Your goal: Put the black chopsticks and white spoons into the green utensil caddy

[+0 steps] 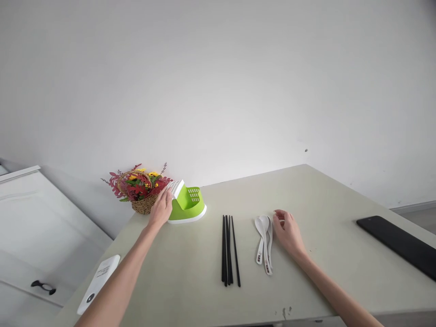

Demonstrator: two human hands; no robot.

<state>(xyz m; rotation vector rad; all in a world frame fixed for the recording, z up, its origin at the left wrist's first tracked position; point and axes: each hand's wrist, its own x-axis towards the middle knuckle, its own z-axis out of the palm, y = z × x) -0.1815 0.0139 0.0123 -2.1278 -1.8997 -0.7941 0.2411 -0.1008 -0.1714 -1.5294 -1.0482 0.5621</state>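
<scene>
A green and white cutlery holder [187, 205] stands at the far left of the pale table [327, 254]. My left hand [161, 207] rests against its left side, fingers wrapped round the white ribbed part. Several black chopsticks [229, 249] lie side by side in the middle of the table. Right of them lie white spoons [264, 240], bowls pointing away from me. My right hand [288, 232] sits just right of the spoons, fingers curled, fingertips near the spoon bowls, with nothing visibly in it.
A wicker basket of red and yellow flowers [140, 187] stands behind the holder at the table's corner. A white flat device [99, 282] lies at the near left edge. A black flat slab [398, 243] lies at the right. A white cabinet [37, 236] stands left of the table.
</scene>
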